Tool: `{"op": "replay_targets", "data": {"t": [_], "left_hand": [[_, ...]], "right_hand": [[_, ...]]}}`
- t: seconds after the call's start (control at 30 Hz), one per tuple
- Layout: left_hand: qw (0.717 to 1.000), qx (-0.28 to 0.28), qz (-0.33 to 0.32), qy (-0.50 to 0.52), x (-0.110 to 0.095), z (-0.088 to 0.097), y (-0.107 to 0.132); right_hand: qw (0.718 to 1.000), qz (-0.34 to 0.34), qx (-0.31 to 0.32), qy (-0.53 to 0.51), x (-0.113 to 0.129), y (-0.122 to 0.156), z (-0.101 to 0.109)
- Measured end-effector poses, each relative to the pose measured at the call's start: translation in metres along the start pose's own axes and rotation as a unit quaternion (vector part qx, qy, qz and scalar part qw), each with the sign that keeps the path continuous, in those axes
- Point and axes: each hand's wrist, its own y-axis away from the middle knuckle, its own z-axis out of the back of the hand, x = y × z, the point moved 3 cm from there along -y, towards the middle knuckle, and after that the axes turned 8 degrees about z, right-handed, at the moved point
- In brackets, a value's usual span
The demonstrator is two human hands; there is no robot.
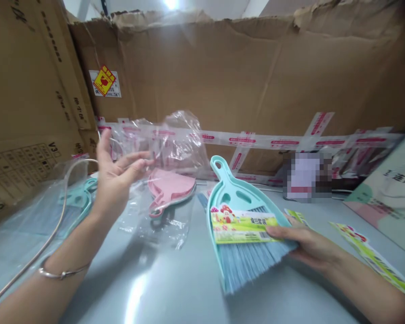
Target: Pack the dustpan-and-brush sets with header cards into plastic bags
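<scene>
My right hand [307, 245] grips a small teal dustpan [234, 193] with a blue-bristled brush [249, 261] and a green printed label card [243, 223] laid across it, the thumb pressing on the card. The set rests low over the grey table. My left hand [116, 177] is raised above the table, its fingers pinched on the edge of a clear plastic bag [162, 148] that hangs over a pink dustpan [170, 189]. A thin bracelet sits on my left wrist.
Tall cardboard boxes [256, 76] taped with pink-printed tape wall off the back and left. Another teal dustpan in plastic [76, 200] and a cable [54, 229] lie at left. More label cards [371, 256] and a printed box [391, 198] are at right.
</scene>
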Motion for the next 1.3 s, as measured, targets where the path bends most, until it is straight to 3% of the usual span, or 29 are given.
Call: {"op": "replay_targets", "data": {"t": [0.1,0.2,0.4,0.57,0.87,1.0,1.2,1.3], "left_hand": [[0.991,-0.008,0.128,0.035,0.028,-0.011,0.008],[0.976,-0.054,0.208,0.031,0.044,-0.015,0.014],[0.956,-0.056,0.272,0.091,0.044,-0.024,0.017],[0.937,-0.069,0.324,0.111,0.041,-0.026,0.021],[0.916,0.046,0.368,0.154,0.049,-0.04,0.029],[0.901,0.111,0.399,0.129,0.054,-0.042,0.033],[0.885,0.145,0.423,0.128,0.058,-0.042,0.035],[0.878,0.2,0.42,0.113,0.059,-0.046,0.041]], "right_hand": [[0.999,0.006,0.027,0.026,0.003,0.005,0.014],[0.998,0.012,0.033,0.049,0.007,0.011,0.018],[0.985,-0.029,0.141,0.095,-0.001,0.012,-0.006],[0.976,-0.053,0.203,0.059,-0.012,0.005,-0.022],[0.981,-0.069,0.178,0.03,-0.013,0.004,-0.024],[0.984,-0.064,0.166,0.02,-0.015,0.001,-0.022],[0.985,-0.061,0.16,0.017,-0.015,0.0,-0.024],[0.986,-0.055,0.157,0.021,-0.015,0.0,-0.025]]}}
